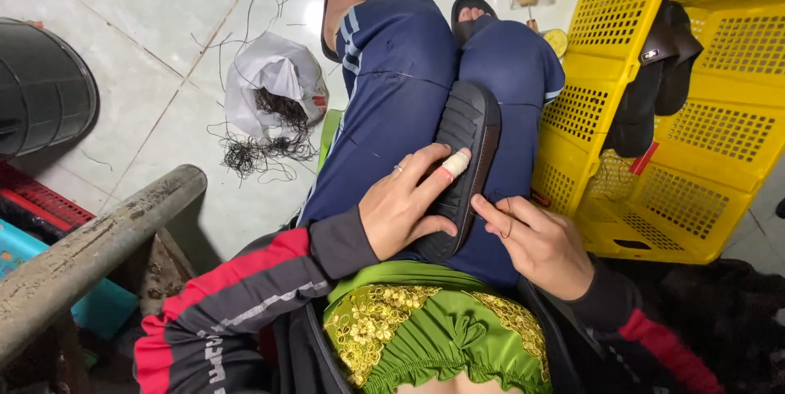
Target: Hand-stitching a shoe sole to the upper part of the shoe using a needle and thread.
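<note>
A black shoe sole lies lengthwise on my lap, tread side up, between my blue trouser legs. My left hand grips its near end, fingers laid across the sole; one finger is wrapped in pale tape. My right hand rests beside the sole's right edge, with thumb and forefinger pinched on a thin dark thread.
A yellow perforated plastic crate stands at the right with black sandals hung over its wall. A white bag spilling black thread lies on the tiled floor at the left. A grey pipe crosses the lower left. A black bin sits far left.
</note>
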